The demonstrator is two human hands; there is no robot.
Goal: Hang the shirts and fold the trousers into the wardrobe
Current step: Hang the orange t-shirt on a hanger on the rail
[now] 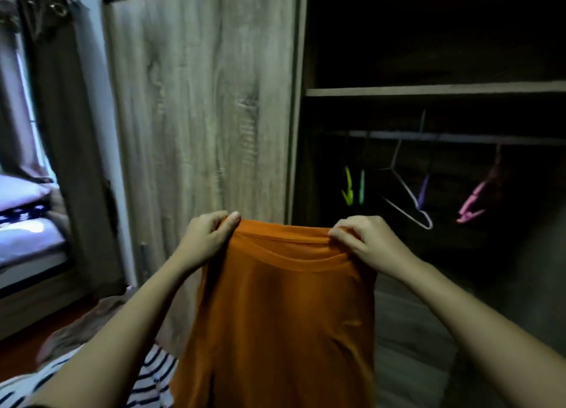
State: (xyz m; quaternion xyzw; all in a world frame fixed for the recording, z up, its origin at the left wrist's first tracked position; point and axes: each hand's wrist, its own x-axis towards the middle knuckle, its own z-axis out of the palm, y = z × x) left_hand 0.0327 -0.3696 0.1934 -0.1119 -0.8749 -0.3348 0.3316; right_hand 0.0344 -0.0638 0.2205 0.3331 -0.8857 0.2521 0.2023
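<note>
An orange shirt [284, 309] hangs in front of me, held up by its top edge near the neckline. My left hand [208, 236] grips the left shoulder and my right hand [364, 239] pinches the right shoulder. Behind it the wardrobe [428, 92] stands open and dark on the right. Its rail [459, 137] carries a white hanger [410, 205], a purple hanger [424, 190], a pink hanger [477, 199] and green ones [352, 187].
The wardrobe's shut wooden door [202, 101] fills the middle. A striped garment [153, 374] and a brown garment [88, 325] lie low at the left. A bed with pillows [24, 224] and a curtain [58, 101] are at far left.
</note>
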